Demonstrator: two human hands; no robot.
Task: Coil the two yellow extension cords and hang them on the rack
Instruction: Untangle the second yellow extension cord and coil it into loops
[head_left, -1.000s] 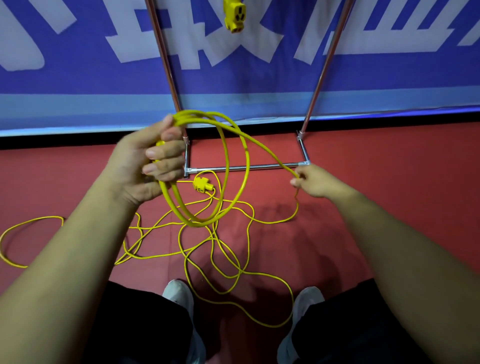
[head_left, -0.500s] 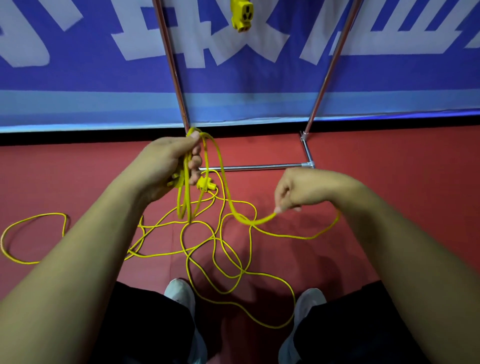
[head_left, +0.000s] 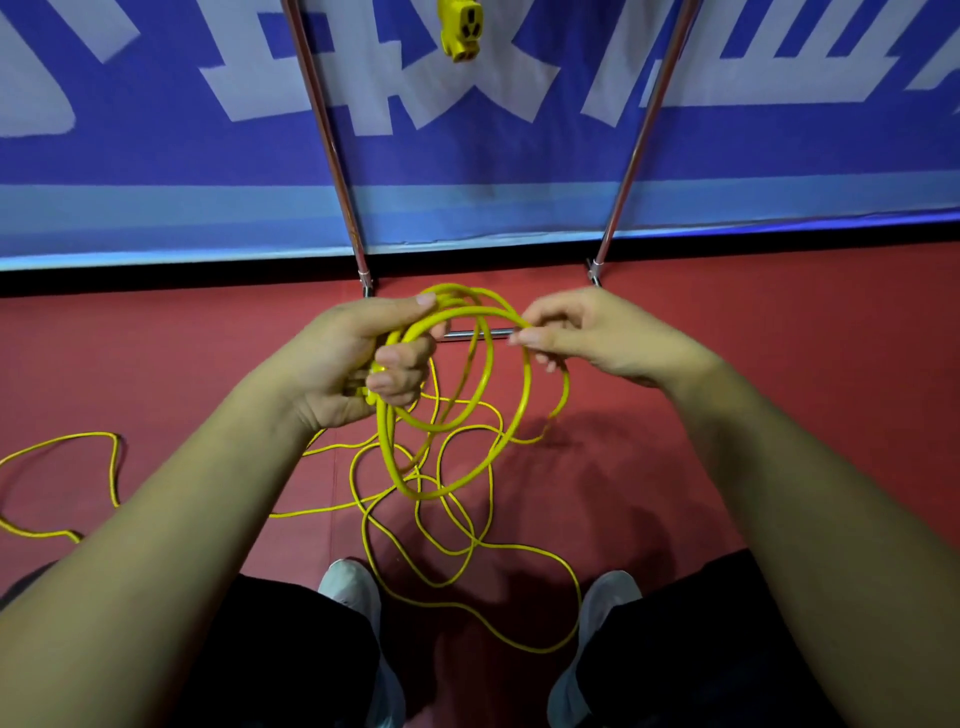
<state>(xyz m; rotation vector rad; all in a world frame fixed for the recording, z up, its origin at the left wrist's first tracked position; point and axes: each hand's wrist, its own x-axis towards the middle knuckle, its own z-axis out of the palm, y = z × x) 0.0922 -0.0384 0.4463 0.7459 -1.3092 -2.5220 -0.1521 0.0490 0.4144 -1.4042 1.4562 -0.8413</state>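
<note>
My left hand (head_left: 363, 358) grips a bundle of yellow extension cord loops (head_left: 457, 447) that hang below it. My right hand (head_left: 597, 332) pinches the same cord at the top of a fresh loop, close to the left hand. The loose rest of the cord (head_left: 467, 571) lies tangled on the red floor between my shoes and trails off to the left (head_left: 111, 467). A yellow socket end (head_left: 460, 28) of a second cord dangles from above between the two rack poles (head_left: 322, 135).
The metal rack's two slanted poles (head_left: 644, 130) meet a low crossbar (head_left: 467, 335) on the floor just behind my hands. A blue banner with white lettering (head_left: 156, 130) covers the wall behind. My two grey shoes (head_left: 353, 592) stand on the red floor (head_left: 779, 364).
My right hand has brought a length of cord up and leftward to the left hand, forming another loop. The coil in the left hand has grown and spread open.
</note>
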